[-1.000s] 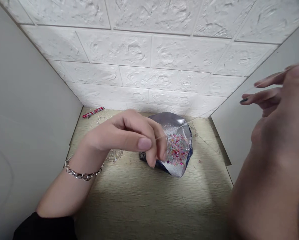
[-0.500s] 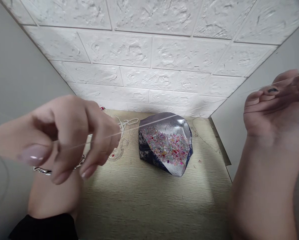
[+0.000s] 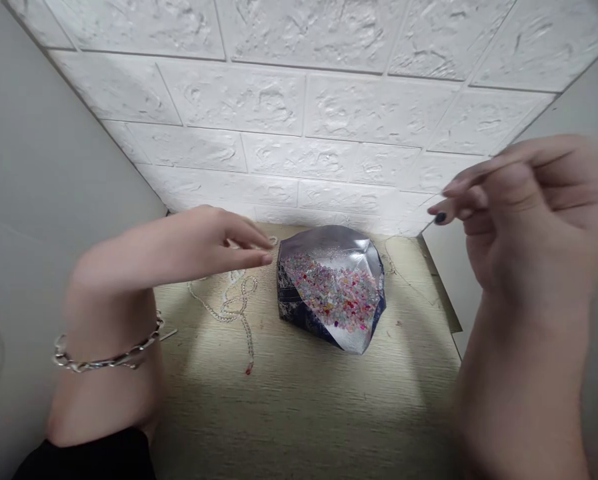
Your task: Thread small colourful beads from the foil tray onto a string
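Observation:
Small pink, red and clear beads (image 3: 336, 290) lie in an opened silver-lined bag (image 3: 361, 340) on the wooden table. My left hand (image 3: 203, 243) is just left of the bag, palm down, fingers stretched out, with nothing seen in it. Below it, strings of clear beads (image 3: 223, 310) lie in loops, one end tipped with a red bead. Raised at the right, my right hand (image 3: 533, 207) pinches a thin thread (image 3: 431, 225) between its fingertips. The thread is faint, and its full course cannot be made out.
A white brick-patterned wall (image 3: 273, 107) stands behind the table (image 3: 299, 407). Pale panels close in the left and right sides. Thin thread lies on the table right of the bag.
My left hand has moved right and down toward the bag, and the thread has left its fingers. My right hand has turned and moved left, its fingertips now pinched. More of the bead strings shows.

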Action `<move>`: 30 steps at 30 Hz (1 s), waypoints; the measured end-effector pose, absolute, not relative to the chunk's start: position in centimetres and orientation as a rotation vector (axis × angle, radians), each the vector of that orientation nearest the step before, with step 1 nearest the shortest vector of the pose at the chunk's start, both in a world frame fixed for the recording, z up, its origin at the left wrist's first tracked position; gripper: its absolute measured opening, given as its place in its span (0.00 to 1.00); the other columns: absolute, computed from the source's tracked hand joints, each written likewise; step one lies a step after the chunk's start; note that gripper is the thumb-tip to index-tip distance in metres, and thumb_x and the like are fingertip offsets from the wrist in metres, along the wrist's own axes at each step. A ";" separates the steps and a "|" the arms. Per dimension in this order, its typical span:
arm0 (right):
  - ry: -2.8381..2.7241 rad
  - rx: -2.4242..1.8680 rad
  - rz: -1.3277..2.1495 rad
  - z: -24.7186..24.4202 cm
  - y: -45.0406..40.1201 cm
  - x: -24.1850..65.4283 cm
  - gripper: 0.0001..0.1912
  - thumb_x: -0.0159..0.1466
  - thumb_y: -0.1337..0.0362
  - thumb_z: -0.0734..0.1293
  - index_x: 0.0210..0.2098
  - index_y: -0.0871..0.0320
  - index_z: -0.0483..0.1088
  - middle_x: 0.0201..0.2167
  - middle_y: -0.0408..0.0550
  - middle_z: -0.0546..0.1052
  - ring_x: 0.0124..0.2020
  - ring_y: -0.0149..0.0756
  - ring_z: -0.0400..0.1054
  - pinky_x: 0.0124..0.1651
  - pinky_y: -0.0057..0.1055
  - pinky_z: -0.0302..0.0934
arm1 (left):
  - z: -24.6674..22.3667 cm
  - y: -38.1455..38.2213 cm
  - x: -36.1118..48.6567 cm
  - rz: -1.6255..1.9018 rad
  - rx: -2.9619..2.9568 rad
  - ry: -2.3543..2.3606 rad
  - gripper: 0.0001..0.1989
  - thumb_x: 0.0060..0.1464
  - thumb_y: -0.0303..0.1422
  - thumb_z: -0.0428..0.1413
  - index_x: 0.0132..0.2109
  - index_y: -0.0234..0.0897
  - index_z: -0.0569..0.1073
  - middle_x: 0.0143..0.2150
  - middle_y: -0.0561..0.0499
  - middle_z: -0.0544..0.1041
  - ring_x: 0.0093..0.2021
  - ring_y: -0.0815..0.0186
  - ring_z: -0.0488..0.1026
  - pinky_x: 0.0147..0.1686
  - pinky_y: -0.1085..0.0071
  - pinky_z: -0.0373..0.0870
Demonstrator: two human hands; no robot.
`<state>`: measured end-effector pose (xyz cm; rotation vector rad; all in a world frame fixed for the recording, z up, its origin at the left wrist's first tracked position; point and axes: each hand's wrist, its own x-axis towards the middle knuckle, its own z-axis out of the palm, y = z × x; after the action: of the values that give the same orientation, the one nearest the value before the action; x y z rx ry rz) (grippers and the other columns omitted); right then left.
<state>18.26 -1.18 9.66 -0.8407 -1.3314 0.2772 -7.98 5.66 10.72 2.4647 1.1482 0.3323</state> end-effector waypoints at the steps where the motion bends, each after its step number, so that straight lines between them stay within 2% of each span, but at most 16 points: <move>1: -1.405 -0.897 0.283 9.6 -1.3 17.8 0.03 0.56 0.71 0.61 0.28 0.59 0.66 0.23 0.43 0.69 0.22 0.26 0.62 0.25 0.29 0.57 | 10.4 5.5 -7.1 0.336 2.470 1.139 0.19 0.45 0.46 0.50 0.40 0.41 0.74 0.39 0.51 0.74 0.39 0.63 0.69 0.39 0.69 0.64; 3: -1.591 -1.040 0.303 9.3 -1.4 16.9 0.02 0.55 0.70 0.62 0.28 0.59 0.67 0.24 0.42 0.70 0.25 0.27 0.63 0.27 0.28 0.57 | 9.8 5.0 -5.2 0.538 2.454 1.127 0.21 0.49 0.45 0.46 0.47 0.40 0.69 0.44 0.49 0.72 0.43 0.63 0.67 0.43 0.68 0.62; 5: -1.801 -1.150 0.314 8.8 -1.2 16.2 0.02 0.54 0.69 0.63 0.27 0.58 0.68 0.24 0.41 0.70 0.27 0.26 0.63 0.29 0.26 0.57 | 9.2 4.4 -3.3 0.642 2.381 0.977 0.21 0.52 0.44 0.43 0.48 0.38 0.68 0.44 0.48 0.71 0.44 0.64 0.66 0.43 0.68 0.62; 8: -2.000 -1.215 0.271 8.1 -0.5 15.5 0.05 0.55 0.70 0.62 0.26 0.58 0.68 0.25 0.41 0.69 0.28 0.26 0.62 0.31 0.25 0.55 | 8.0 3.9 -1.0 0.491 2.234 0.724 0.19 0.54 0.41 0.42 0.41 0.35 0.71 0.34 0.50 0.73 0.35 0.69 0.68 0.35 0.73 0.64; 11: -1.991 -1.304 0.190 7.7 0.4 15.8 0.05 0.56 0.69 0.60 0.27 0.59 0.68 0.26 0.42 0.69 0.29 0.26 0.61 0.31 0.25 0.54 | 6.8 4.3 -0.1 0.451 2.128 0.767 0.18 0.54 0.40 0.42 0.34 0.33 0.72 0.24 0.52 0.69 0.25 0.73 0.64 0.25 0.76 0.61; 14: -1.979 -1.456 0.193 7.3 1.0 16.9 0.06 0.56 0.67 0.60 0.29 0.59 0.68 0.27 0.43 0.70 0.30 0.27 0.61 0.32 0.25 0.53 | 6.4 5.0 -0.2 0.546 2.052 0.875 0.17 0.52 0.40 0.43 0.33 0.33 0.72 0.23 0.53 0.67 0.22 0.74 0.61 0.22 0.77 0.58; 17: -2.108 -1.653 0.392 5.9 1.9 17.8 0.09 0.56 0.66 0.58 0.30 0.57 0.70 0.30 0.43 0.72 0.32 0.27 0.63 0.34 0.25 0.54 | 6.7 5.3 -0.5 0.556 2.012 0.975 0.17 0.51 0.40 0.44 0.33 0.34 0.72 0.19 0.55 0.63 0.19 0.75 0.57 0.19 0.77 0.54; 20: -2.217 -1.924 0.592 3.5 3.1 18.3 0.12 0.54 0.69 0.58 0.33 0.57 0.71 0.34 0.45 0.73 0.34 0.29 0.64 0.34 0.24 0.54 | 7.0 5.3 -0.7 0.519 2.028 1.055 0.17 0.51 0.40 0.43 0.32 0.34 0.73 0.16 0.56 0.58 0.17 0.75 0.53 0.17 0.77 0.49; 22: -2.259 -2.082 0.646 2.3 3.8 18.3 0.14 0.51 0.72 0.58 0.33 0.57 0.72 0.34 0.46 0.73 0.33 0.30 0.65 0.33 0.24 0.54 | 7.0 5.3 -0.7 0.512 2.064 1.069 0.17 0.51 0.39 0.43 0.30 0.33 0.72 0.17 0.56 0.60 0.18 0.75 0.54 0.18 0.76 0.49; 26: -2.336 -2.283 0.853 1.8 3.9 17.8 0.14 0.49 0.71 0.58 0.31 0.59 0.72 0.28 0.49 0.73 0.24 0.28 0.64 0.25 0.24 0.52 | 6.9 5.3 -0.8 0.503 2.125 1.016 0.15 0.50 0.35 0.42 0.27 0.33 0.71 0.23 0.53 0.67 0.23 0.73 0.60 0.22 0.76 0.54; 30: -2.461 -2.420 0.736 2.1 2.9 16.9 0.12 0.49 0.70 0.59 0.30 0.63 0.71 0.25 0.51 0.71 0.22 0.29 0.62 0.22 0.25 0.50 | 7.0 5.3 -0.9 0.498 2.128 1.015 0.15 0.49 0.35 0.42 0.26 0.33 0.71 0.24 0.52 0.69 0.25 0.72 0.62 0.25 0.75 0.57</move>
<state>16.93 2.94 2.11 -2.4205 -2.4610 0.7363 -0.87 5.26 6.98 2.1276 1.0153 0.4978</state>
